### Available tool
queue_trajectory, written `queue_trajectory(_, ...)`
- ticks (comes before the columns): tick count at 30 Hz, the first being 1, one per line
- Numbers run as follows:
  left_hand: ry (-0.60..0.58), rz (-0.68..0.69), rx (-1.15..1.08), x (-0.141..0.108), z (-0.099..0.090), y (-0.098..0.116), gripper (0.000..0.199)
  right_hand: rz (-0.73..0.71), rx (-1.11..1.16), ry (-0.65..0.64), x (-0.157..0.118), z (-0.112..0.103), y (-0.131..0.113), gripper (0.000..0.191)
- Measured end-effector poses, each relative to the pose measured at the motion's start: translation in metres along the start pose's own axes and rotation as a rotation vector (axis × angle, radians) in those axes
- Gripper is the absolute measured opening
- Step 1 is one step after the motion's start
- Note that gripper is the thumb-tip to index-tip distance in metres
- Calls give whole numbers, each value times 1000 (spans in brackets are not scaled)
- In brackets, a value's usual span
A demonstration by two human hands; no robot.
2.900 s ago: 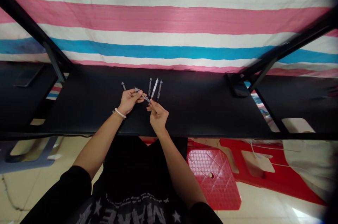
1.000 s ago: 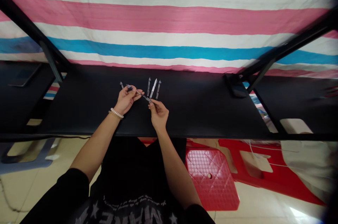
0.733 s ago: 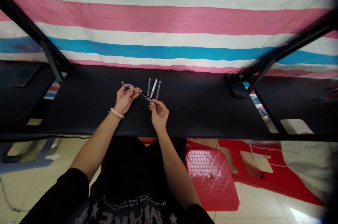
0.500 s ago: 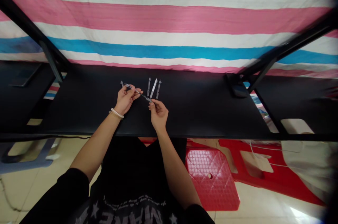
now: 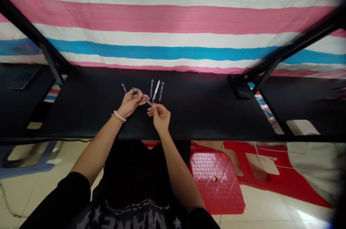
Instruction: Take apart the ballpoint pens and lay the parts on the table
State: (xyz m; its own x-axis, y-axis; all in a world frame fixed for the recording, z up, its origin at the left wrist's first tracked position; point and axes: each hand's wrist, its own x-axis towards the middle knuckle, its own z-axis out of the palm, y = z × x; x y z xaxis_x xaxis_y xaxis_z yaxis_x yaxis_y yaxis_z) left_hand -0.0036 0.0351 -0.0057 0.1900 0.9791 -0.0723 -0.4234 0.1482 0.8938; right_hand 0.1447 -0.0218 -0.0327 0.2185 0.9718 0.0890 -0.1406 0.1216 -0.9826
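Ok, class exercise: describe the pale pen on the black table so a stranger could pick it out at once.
Below the pink, white and blue striped sheet lies a black table. Just above the person's right hand, three pens lie side by side; yours is the middle one, the only pale one.

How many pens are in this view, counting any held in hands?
4: one pen held between the left hand and right hand, three pens lying side by side on the black tabletop beyond them. A short dark piece further left is unclear.
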Motion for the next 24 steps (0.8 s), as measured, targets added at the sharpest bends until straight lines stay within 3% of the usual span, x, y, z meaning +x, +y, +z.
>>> queue_trajectory(24, 37, 1, 3, 1, -1, 0, 39, 20, -89, 14, 0, 1, -1, 45)
